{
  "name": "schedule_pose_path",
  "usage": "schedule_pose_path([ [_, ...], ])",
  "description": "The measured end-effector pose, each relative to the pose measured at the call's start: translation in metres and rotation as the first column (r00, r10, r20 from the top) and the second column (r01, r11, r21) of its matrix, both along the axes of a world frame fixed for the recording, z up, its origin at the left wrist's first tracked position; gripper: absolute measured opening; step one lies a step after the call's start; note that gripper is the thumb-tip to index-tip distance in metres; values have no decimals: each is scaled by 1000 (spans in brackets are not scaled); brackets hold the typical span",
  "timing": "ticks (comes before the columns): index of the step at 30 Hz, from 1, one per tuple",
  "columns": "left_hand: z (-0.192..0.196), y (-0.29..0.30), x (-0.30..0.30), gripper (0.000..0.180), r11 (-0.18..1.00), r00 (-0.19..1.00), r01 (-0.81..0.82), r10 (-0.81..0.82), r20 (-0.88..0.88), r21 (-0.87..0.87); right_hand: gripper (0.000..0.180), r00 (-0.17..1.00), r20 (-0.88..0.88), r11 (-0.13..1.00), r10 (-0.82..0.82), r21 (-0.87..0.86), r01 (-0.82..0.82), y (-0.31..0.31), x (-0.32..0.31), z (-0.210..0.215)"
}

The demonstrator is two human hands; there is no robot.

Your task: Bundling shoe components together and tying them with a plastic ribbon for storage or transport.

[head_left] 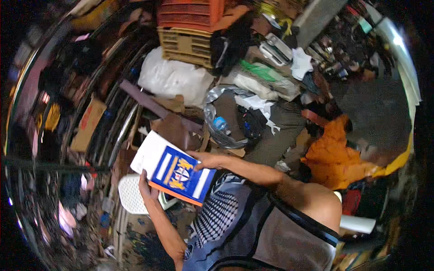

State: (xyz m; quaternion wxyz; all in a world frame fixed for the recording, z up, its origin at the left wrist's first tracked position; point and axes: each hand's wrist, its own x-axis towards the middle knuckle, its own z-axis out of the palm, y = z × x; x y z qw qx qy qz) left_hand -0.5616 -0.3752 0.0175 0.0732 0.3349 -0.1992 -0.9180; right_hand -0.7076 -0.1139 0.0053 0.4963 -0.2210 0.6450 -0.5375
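Observation:
A notebook [183, 175] with a blue cover, a gold and white emblem and an orange lower edge is held in front of my body. White sheets [148, 152] stick out past its upper left side; whether they belong to it, I cannot tell. My left hand [148, 187] grips the lower left corner, thumb on top and the other fingers mostly hidden beneath. On the upper right side, my right hand [205, 161] is closed on the edge, its thumb over the blue cover. Just below my left hand stands a white plastic seat [131, 195] with a perforated top.
Ahead lie a clear plastic bag ring [210, 115] with a blue-labelled bottle [220, 124], a white sack [174, 77] and stacked red [190, 13] and yellow [185, 45] crates. An orange cloth [334, 156] spreads at right. Long bars and a cardboard piece [89, 124] crowd the left.

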Motion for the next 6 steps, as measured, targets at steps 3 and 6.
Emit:
schedule_pose_path([
  [3, -12, -8, -14, 47, 996, 995, -86, 87, -57, 18, 70, 929, 369, 998, -31, -48, 52, 26, 7, 16],
  [6, -6, 0, -32, 55, 998, 992, -54, 51, -117, -24, 72, 861, 495, 977, -120, -98, 192, 58, 0, 5],
])
